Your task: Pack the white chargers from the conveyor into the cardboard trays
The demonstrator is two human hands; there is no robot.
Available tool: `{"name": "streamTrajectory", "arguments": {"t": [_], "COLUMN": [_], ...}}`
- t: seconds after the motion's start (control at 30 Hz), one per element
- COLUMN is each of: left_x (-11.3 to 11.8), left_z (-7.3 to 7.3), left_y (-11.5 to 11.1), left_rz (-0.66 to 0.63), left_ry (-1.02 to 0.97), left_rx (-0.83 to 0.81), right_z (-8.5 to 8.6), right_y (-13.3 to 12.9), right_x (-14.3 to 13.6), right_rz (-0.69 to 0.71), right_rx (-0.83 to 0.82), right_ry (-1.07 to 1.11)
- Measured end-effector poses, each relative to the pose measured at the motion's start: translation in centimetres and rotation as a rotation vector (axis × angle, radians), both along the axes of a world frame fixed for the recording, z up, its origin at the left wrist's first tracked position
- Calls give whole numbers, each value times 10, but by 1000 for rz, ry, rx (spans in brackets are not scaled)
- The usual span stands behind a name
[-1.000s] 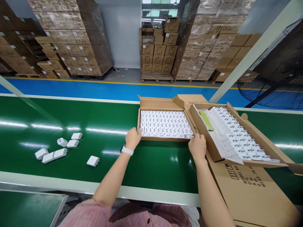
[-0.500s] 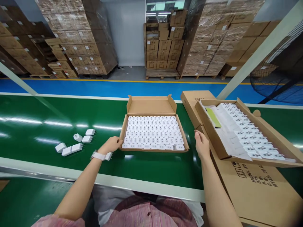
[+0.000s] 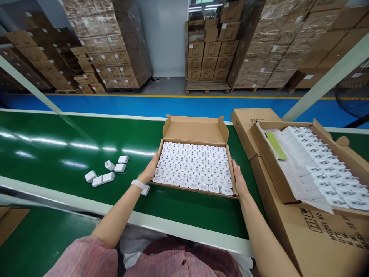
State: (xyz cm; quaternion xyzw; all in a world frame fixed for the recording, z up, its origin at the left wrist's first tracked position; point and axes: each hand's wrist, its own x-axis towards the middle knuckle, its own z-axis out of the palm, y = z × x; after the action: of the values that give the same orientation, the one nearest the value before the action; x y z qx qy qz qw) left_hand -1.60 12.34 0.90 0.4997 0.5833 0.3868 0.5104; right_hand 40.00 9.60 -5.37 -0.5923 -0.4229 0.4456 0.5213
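An open cardboard box (image 3: pixel 196 129), lid folded back, is packed with rows of white chargers (image 3: pixel 194 163). My left hand (image 3: pixel 150 169) grips its left side, and my right hand (image 3: pixel 239 179) presses along its right side, so the box is held between both. Beside my left wrist lies a single white charger (image 3: pixel 145 190). Several loose white chargers (image 3: pixel 108 177) are scattered farther left on the green surface (image 3: pixel 57 154).
At the right, a second open box (image 3: pixel 288 192) with white chargers, paper and a yellow-green piece (image 3: pixel 276 146) rests on large cartons (image 3: pixel 311 246). A slanted post (image 3: pixel 323 80) stands behind. Wrapped carton stacks (image 3: pixel 276 50) are beyond the blue floor.
My right hand has moved in from beside the box to its right side. My left hand has shifted farther along the left side. The box is now slightly turned, and the view has shifted.
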Motion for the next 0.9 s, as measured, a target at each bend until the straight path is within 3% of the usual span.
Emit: {"name": "streamTrajectory", "arguments": {"t": [0.1, 0.2, 0.33, 0.43, 0.57, 0.7, 0.83, 0.9], "left_x": [4, 18, 45, 54, 49, 45, 43, 39], "left_z": [-1, 2, 14, 23, 31, 34, 28, 22], "left_y": [25, 73, 133, 153, 145, 116, 83, 70], "left_rz": [80, 164, 130, 117, 100, 11, -71, -141], "left_ry": [-205, -236, -261, -251, -173, -27, 113, 180], "left_rx": [-61, -14, 34, 80, 159, 211, 230, 249], "right_z": [3, 15, 38, 53, 69, 86, 98, 100], "right_y": [24, 69, 128, 150, 146, 113, 61, 37], "right_x": [12, 25, 30, 30, 40, 60, 67, 69], "right_rz": [-70, -138, -110, -61, -111, -194, -298, -281], "right_rx": [-14, 9, 33, 63, 137, 249, 298, 323], "right_ry": [36, 81, 151, 190, 204, 143, -230, -404]}}
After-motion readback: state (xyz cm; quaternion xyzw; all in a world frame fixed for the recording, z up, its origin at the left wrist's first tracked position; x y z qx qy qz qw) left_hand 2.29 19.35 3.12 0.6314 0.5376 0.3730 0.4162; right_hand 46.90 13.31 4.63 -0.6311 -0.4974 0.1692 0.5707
